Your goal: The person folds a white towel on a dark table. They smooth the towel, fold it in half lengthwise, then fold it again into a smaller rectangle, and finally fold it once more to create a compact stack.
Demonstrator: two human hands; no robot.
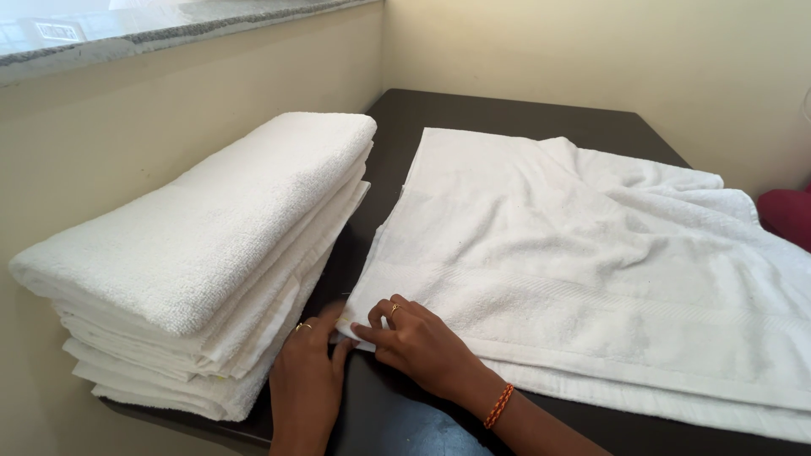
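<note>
Both my hands are at the near-left corner of the white towel [574,253]; left hand [306,371] and right hand [418,342] pinch its hem, fingers closed on it; feels soft, floppy, light-ish, so corners are the spot to grab; it's spread over the dark table [405,414], folded stack [194,253] just left.

White towel [591,253], white folded stack [203,253], dark brown table [507,110], orange wristband [499,406]

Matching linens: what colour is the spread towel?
White, plain; the towel shows clearly in the head view.
</note>
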